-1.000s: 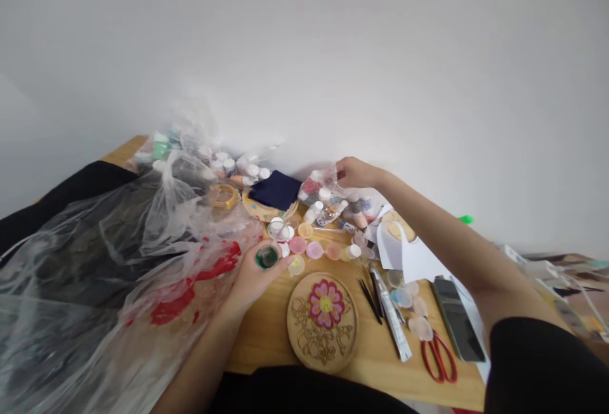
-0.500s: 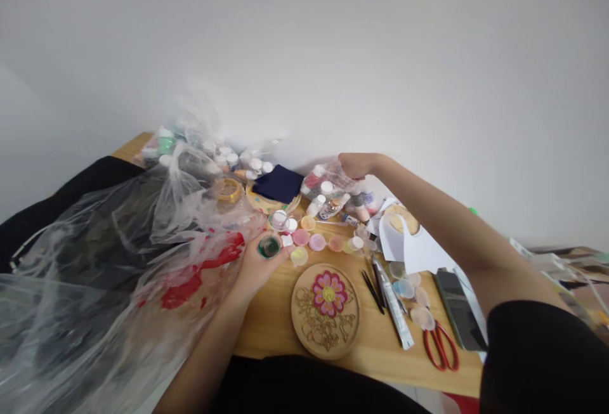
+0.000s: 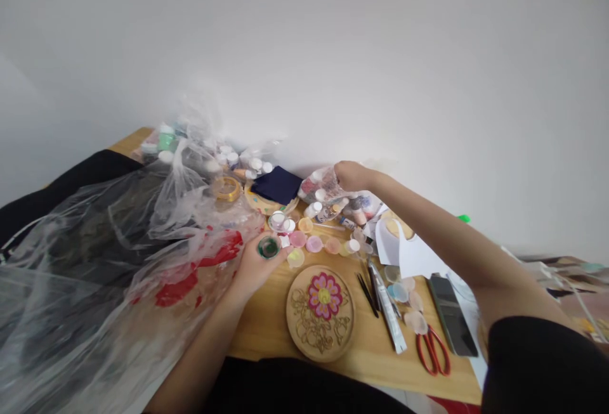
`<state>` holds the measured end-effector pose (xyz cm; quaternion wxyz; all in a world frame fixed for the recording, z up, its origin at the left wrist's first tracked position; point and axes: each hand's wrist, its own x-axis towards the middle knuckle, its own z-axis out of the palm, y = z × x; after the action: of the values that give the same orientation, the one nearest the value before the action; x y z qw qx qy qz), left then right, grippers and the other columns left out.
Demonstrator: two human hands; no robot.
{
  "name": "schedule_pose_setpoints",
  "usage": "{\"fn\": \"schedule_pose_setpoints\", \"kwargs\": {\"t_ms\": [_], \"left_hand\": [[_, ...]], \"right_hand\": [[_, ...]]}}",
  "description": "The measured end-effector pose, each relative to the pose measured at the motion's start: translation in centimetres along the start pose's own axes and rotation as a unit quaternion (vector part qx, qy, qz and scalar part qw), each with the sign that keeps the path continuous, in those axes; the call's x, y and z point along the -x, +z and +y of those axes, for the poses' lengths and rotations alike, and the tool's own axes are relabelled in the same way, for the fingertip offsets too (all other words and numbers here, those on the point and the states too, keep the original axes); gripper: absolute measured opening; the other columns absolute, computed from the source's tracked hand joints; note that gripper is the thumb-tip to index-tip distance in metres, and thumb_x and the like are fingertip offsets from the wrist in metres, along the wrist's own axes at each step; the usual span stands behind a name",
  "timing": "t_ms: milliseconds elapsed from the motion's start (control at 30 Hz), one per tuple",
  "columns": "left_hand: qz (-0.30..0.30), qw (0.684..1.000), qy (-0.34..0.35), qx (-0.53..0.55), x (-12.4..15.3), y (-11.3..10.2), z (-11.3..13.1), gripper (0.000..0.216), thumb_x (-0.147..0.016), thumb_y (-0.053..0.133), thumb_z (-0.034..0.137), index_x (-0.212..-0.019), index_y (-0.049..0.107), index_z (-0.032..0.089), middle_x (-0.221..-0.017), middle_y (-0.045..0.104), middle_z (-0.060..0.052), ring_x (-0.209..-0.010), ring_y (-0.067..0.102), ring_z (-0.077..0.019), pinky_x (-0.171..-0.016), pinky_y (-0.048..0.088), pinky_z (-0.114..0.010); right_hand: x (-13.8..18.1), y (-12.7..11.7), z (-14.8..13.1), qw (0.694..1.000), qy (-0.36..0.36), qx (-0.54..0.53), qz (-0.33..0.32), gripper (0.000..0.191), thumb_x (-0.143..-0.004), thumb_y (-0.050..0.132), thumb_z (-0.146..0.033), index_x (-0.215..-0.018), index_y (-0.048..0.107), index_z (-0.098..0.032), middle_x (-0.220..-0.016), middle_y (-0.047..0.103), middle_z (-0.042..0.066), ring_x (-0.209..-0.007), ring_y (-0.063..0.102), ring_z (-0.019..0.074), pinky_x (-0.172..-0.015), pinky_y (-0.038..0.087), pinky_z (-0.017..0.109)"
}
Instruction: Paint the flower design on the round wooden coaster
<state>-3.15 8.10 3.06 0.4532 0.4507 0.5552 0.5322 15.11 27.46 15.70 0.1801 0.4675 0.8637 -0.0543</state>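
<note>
My left hand [image 3: 254, 262] is closed around a small clear cup [image 3: 269, 247] with dark green paint in it, held upright above the table. At the back, my right hand [image 3: 351, 176] is bent down at the mouth of a clear plastic bag [image 3: 320, 179] filled with white-capped bottles; its fingers are hidden. A round wooden plaque [image 3: 321, 344] with carved outlines lies in front of me. Its large flower [image 3: 325, 296] is painted pink and magenta with a yellow centre; the leaves and other outlines are bare wood. Little paint cups [image 3: 314, 244] in pink, orange and yellow stand behind it.
Thin plastic sheeting [image 3: 118, 262] with red print covers the left. Right of the plaque lie black tweezers [image 3: 368, 295], a silver tube [image 3: 391, 312], red-handled scissors [image 3: 432, 352] and a phone [image 3: 453, 316]. A navy cloth [image 3: 276, 184] lies near the wall.
My right hand has moved slightly down and left at the bag, and the bag's film has sunk with it. My left hand still holds the green cup. The view has shifted slightly.
</note>
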Motion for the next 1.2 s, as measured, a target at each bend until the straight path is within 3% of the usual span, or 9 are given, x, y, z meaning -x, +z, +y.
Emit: {"fn": "schedule_pose_setpoints", "kwargs": {"t_ms": [300, 467, 667, 800, 900, 1000, 1200], "left_hand": [[-0.004, 1.0, -0.002, 0.001, 0.1, 0.2, 0.6, 0.027, -0.056, 0.069, 0.037, -0.054, 0.047, 0.021, -0.056, 0.048, 0.004, -0.057, 0.045, -0.0118, -0.054, 0.039, -0.022], [-0.006, 1.0, -0.003, 0.004, 0.1, 0.2, 0.7, 0.027, -0.056, 0.069, 0.036, -0.053, 0.047, 0.021, -0.057, 0.05, 0.004, -0.057, 0.046, -0.0118, -0.054, 0.04, -0.022], [0.002, 1.0, -0.005, 0.008, 0.2, 0.2, 0.6, 0.026, -0.055, 0.07, 0.034, -0.053, 0.048, 0.02, -0.056, 0.048, 0.004, -0.057, 0.046, -0.0111, -0.053, 0.039, -0.021], [0.005, 1.0, -0.011, 0.009, 0.2, 0.2, 0.2, 0.027, -0.056, 0.07, 0.037, -0.055, 0.049, 0.02, -0.057, 0.048, 0.005, -0.056, 0.045, -0.0103, -0.055, 0.04, -0.022], [0.002, 1.0, -0.016, 0.009, 0.2, 0.2, 0.0, 0.027, -0.056, 0.069, 0.038, -0.056, 0.05, 0.02, -0.057, 0.048, 0.005, -0.056, 0.044, -0.01, -0.056, 0.04, -0.022], [-0.003, 1.0, -0.018, 0.008, 0.2, 0.2, 0.1, 0.027, -0.055, 0.069, 0.039, -0.055, 0.05, 0.02, -0.056, 0.048, 0.005, -0.055, 0.044, -0.01, -0.055, 0.039, -0.022], [-0.013, 1.0, -0.012, 0.009, 0.3, 0.2, 0.6, 0.027, -0.055, 0.068, 0.038, -0.054, 0.049, 0.02, -0.054, 0.049, 0.005, -0.054, 0.043, -0.0102, -0.057, 0.04, -0.023]], "right_hand": [[0.6, 0.8, 0.8, 1.0, -0.004, 0.014, 0.026, 0.026, -0.074, 0.067, -0.036, -0.08, 0.076, -0.013, -0.093, 0.075, 0.018, -0.092, 0.069, 0.0294, -0.074, 0.046, 0.029], [0.8, 1.2, 1.5, 0.994, -0.044, -0.091, 0.051, 0.032, -0.072, 0.069, -0.044, -0.088, 0.077, -0.016, -0.087, 0.076, 0.008, -0.085, 0.067, 0.0212, -0.073, 0.045, 0.024], [0.7, 1.7, 2.5, 0.961, -0.066, -0.247, 0.105, 0.051, -0.068, 0.063, -0.06, -0.079, 0.074, -0.011, -0.071, 0.07, 0.004, -0.07, 0.06, 0.0169, -0.065, 0.047, 0.025], [1.2, 1.9, 4.0, 0.928, -0.035, -0.336, 0.156, 0.059, -0.067, 0.06, -0.065, -0.087, 0.073, -0.012, -0.071, 0.067, 0.004, -0.063, 0.057, 0.0142, -0.059, 0.046, 0.025], [2.1, 1.5, 5.7, 0.908, 0.011, -0.369, 0.197, 0.064, -0.065, 0.062, -0.067, -0.091, 0.072, -0.01, -0.061, 0.059, 0.003, -0.052, 0.044, 0.0096, -0.048, 0.035, 0.023], [3.5, 0.7, 7.1, 0.894, 0.051, -0.379, 0.233, 0.071, -0.06, 0.069, -0.067, -0.1, 0.072, -0.009, -0.06, 0.056, 0.001, -0.051, 0.037, 0.0074, -0.047, 0.028, 0.023], [7.2, -0.5, 8.7, 0.881, 0.103, -0.368, 0.279, 0.069, -0.058, 0.074, -0.068, -0.095, 0.074, -0.01, -0.049, 0.039, -0.006, -0.049, 0.028, 0.0057, -0.047, 0.021, 0.024]]}}
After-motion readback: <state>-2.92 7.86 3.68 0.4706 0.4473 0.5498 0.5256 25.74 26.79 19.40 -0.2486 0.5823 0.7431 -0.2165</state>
